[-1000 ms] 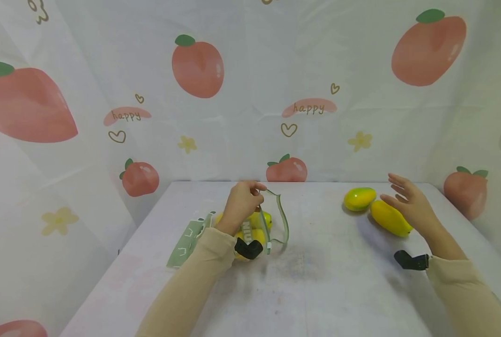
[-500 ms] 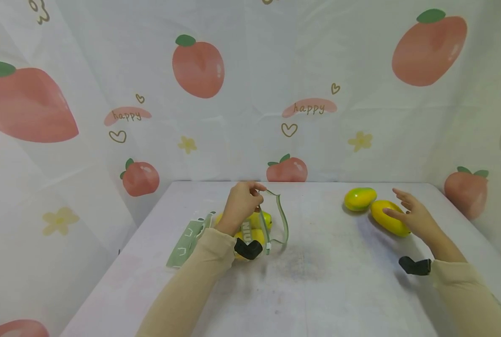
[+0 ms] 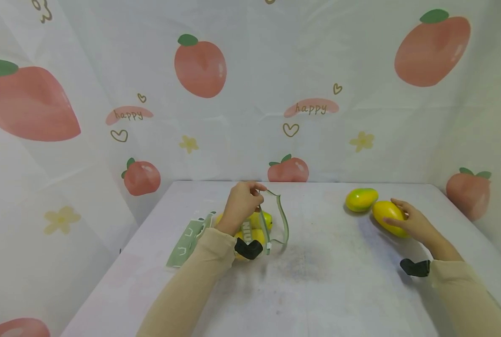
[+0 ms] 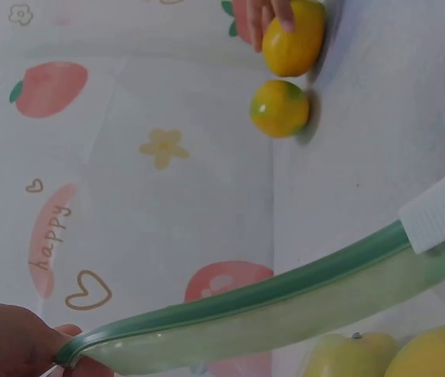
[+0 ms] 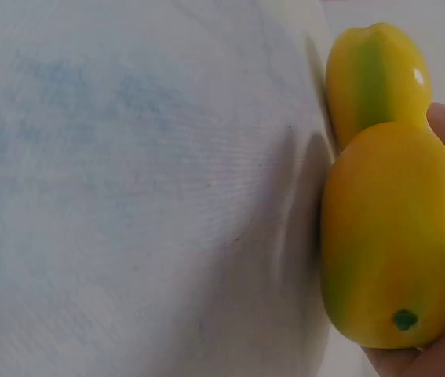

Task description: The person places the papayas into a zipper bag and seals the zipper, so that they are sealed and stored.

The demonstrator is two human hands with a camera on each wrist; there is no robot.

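Note:
My left hand (image 3: 244, 203) pinches the top rim of a clear zip bag (image 3: 285, 220) with green trim, and its mouth gapes to the right. In the left wrist view, the bag's green zip strip (image 4: 246, 298) carries a white slider (image 4: 439, 210). Yellow and green fruit (image 3: 257, 236) shows inside the bag, partly hidden by my wrist. On the right, my right hand (image 3: 419, 227) holds a yellow papaya-like fruit (image 5: 395, 243), thumb on one side and fingers on the other. That fruit lies close over the table.
Just behind the held fruit, a second yellow-green papaya-like fruit (image 3: 361, 200) lies on the white table (image 3: 313, 299). The bag's green printed part (image 3: 187, 243) lies left of my left hand. A fruit-printed curtain (image 3: 242, 126) hangs behind the table.
My right hand has come down from above the nearer papaya-like fruit and its fingers have gone round it. The left hand and the bag have stayed in place.

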